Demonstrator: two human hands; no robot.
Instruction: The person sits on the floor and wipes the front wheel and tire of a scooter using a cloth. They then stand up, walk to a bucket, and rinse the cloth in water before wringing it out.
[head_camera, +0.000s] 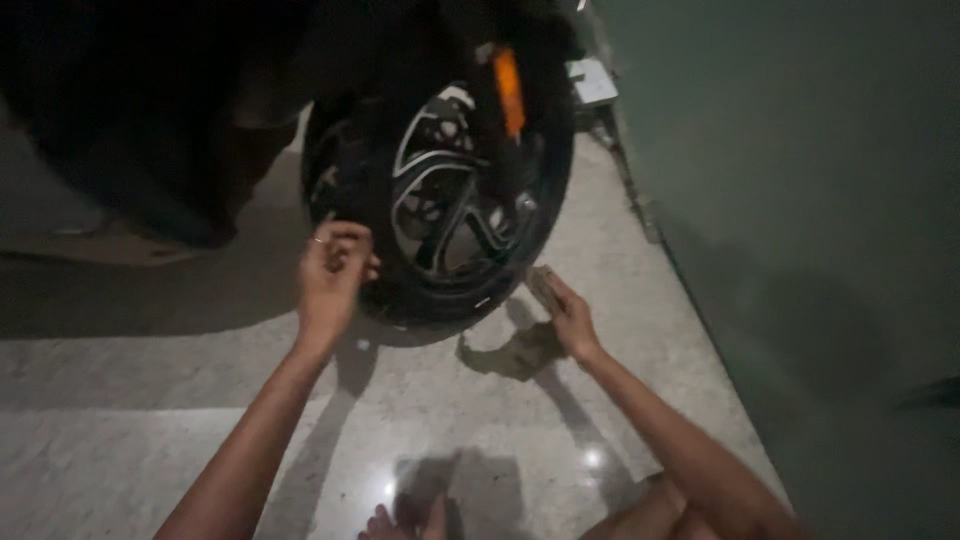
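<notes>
1. Left hand (333, 272) is up at the tyre (352, 215) of a motorbike wheel (445, 190), fingers bunched together vs the rubber at the wheel's lower left edge; a ring shows on one finger. Can't tell if it pinches anything small.
2. Right hand (566, 312) is low at the wheel's bottom right, closed around a small pale block (541, 287), maybe a sponge or pad, held just beside the tyre near the floor (150, 420).
3. Progress, as a judgement: work on the tyre looks mid-way. Rim spokes look clean & shiny, but light is too dim to say how much of the rubber is done or left.
4. Around: orange reflector (509, 92) on the fork above the rim, dark bike body at upper left, green wall (800, 200) close on the right.
5. In the way: wall leaves little room for the right arm; deep shadow hides the tyre's top. Person's own toes (385, 522) sit at the bottom edge.
</notes>
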